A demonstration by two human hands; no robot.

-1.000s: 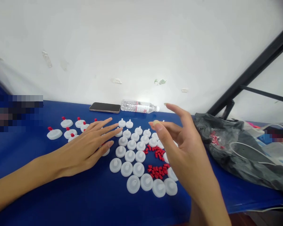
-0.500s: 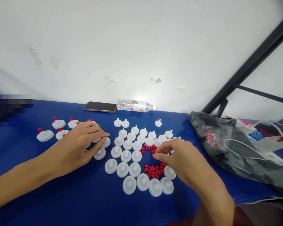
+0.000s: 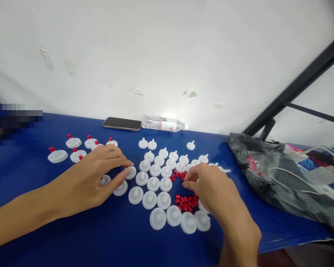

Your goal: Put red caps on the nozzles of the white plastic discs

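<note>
Left hand (image 3: 129,168) at an uncapped white disc (image 3: 131,172). Right hand (image 3: 187,181), fingers pinched, at loose red caps (image 3: 186,203). Phone (image 3: 121,124) lies far, beside bottle (image 3: 164,124).

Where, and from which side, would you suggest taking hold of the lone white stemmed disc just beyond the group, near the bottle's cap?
Probably pinch the stem from above: it is narrow and sticks up, leaning right, while the broad white disc rests low on the blue table.

Glossy blue table (image 3: 94,230); crinkled plastic bag (image 3: 284,193)
</note>
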